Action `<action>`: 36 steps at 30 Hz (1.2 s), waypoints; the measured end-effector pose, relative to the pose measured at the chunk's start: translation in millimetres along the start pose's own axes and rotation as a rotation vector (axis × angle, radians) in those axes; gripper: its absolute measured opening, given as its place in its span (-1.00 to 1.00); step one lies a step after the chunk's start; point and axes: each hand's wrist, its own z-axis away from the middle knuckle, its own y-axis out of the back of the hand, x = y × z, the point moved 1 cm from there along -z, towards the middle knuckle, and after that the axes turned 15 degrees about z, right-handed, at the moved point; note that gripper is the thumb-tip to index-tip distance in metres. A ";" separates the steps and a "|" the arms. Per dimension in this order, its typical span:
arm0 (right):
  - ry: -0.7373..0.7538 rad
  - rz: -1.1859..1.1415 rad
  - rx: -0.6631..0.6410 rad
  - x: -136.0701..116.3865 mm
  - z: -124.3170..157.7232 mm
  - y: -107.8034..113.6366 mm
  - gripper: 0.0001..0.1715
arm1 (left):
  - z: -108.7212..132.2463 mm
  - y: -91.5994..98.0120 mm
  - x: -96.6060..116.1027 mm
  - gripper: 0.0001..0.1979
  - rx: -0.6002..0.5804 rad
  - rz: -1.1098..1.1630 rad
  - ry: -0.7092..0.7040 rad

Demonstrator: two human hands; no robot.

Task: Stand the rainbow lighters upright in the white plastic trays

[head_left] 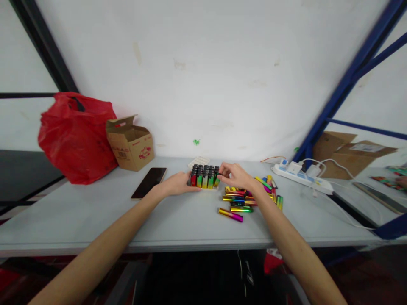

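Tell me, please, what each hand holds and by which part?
Left hand grips the lighter tray by its left side; right hand pinches the rightmost lighter by its top.

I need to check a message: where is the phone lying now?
In the head view, the phone lies flat on the table, left of the left hand and in front of the cardboard box.
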 end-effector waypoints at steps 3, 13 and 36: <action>0.017 0.010 -0.018 0.1 -0.6 -0.1 -0.89 | -0.1 -0.1 -0.3 -0.24 0.002 -0.006 0.003; -0.003 0.003 0.049 0.4 -4.5 1.0 -0.61 | 2.3 1.8 5.2 -0.25 0.010 0.016 0.017; -0.139 0.478 0.006 -60.8 147.4 -11.1 -0.85 | -5.4 1.7 -4.8 -0.27 -0.019 0.039 -0.060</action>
